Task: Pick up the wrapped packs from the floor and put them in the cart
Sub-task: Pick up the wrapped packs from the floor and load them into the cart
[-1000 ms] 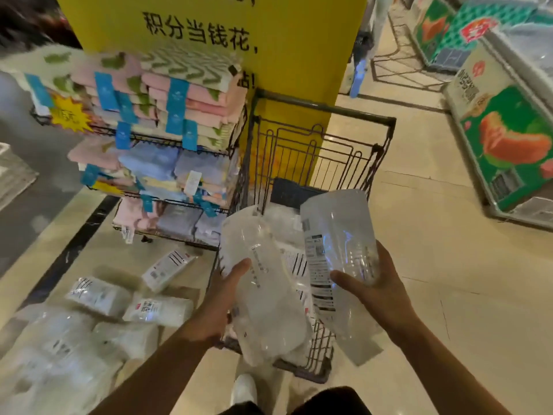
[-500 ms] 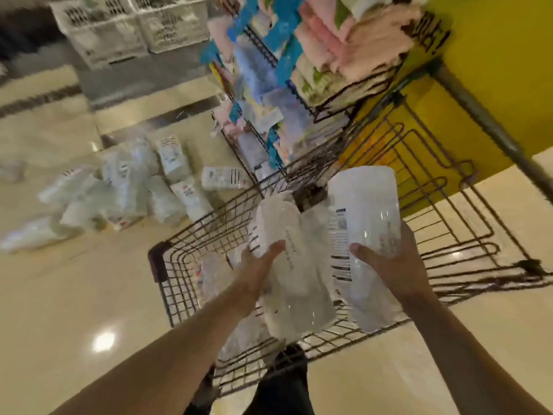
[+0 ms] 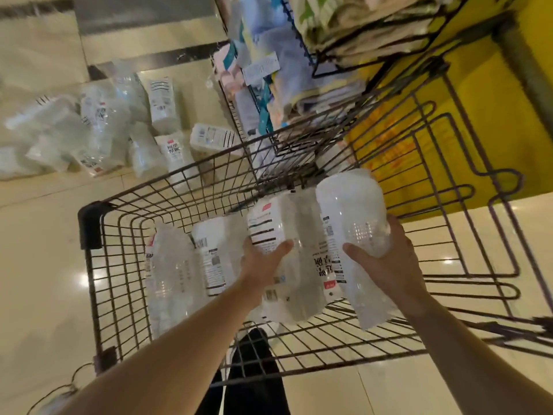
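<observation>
I look down into a dark wire cart (image 3: 89, 223). My left hand (image 3: 263, 262) grips a clear-wrapped white pack with printed text (image 3: 287, 223), held inside the basket. My right hand (image 3: 386, 265) grips a second wrapped pack (image 3: 353, 205) right beside it; the two packs touch. Two more wrapped packs (image 3: 191, 265) lie in the cart on the left side. Several wrapped packs (image 3: 98, 127) lie scattered on the floor beyond the cart, upper left.
A wire rack of folded towels (image 3: 299, 94) stands just behind the cart, against a yellow sign board (image 3: 466, 109). The floor is glossy beige tile with a dark strip (image 3: 143, 61). My dark trouser leg (image 3: 254, 369) shows under the cart.
The view tilted further down over the cart. Both hands lowered their packs deeper into the basket, next to the packs lying there.
</observation>
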Demonstrator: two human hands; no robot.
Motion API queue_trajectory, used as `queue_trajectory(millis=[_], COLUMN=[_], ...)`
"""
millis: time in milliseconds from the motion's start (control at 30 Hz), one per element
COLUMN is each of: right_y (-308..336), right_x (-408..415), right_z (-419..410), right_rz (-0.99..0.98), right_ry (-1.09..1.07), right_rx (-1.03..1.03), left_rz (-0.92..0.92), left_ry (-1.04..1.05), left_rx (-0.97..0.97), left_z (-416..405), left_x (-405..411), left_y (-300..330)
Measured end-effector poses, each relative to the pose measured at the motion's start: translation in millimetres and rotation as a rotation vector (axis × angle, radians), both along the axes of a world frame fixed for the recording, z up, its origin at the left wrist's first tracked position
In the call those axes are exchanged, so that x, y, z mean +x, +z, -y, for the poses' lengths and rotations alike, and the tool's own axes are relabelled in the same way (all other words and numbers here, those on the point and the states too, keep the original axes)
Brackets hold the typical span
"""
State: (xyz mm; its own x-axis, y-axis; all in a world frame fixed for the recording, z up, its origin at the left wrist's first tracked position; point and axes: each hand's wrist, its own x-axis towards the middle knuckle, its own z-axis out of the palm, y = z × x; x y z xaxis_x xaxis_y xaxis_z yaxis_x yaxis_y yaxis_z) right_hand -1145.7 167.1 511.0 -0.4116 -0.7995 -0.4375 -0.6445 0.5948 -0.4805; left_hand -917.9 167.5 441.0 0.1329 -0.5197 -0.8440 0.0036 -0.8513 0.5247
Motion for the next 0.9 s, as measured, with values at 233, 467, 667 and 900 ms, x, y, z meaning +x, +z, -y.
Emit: queue_trajectory(millis=[233, 467, 667, 900], right_y=[-17, 4, 38, 84], right_x=[3, 13, 32, 78], right_z=[3, -14, -34, -59], right_rz=[-0.102, -0.081, -0.071, 0.103], right_ry=[0.057, 0.032, 0.027, 0.065], right_rx=[0.026, -0.046, -0.108, -0.192], left_rz=[-0.027, -0.129, -0.105, -0.012], left_ry=[-0.016, -0.006, -0.075, -0.223], left_rx=[0.027, 0.048, -0.006, -0.134], left_z=[-5, -4, -14, -46], left_x=[5, 20, 34, 98], left_y=[-20, -2, 28, 124])
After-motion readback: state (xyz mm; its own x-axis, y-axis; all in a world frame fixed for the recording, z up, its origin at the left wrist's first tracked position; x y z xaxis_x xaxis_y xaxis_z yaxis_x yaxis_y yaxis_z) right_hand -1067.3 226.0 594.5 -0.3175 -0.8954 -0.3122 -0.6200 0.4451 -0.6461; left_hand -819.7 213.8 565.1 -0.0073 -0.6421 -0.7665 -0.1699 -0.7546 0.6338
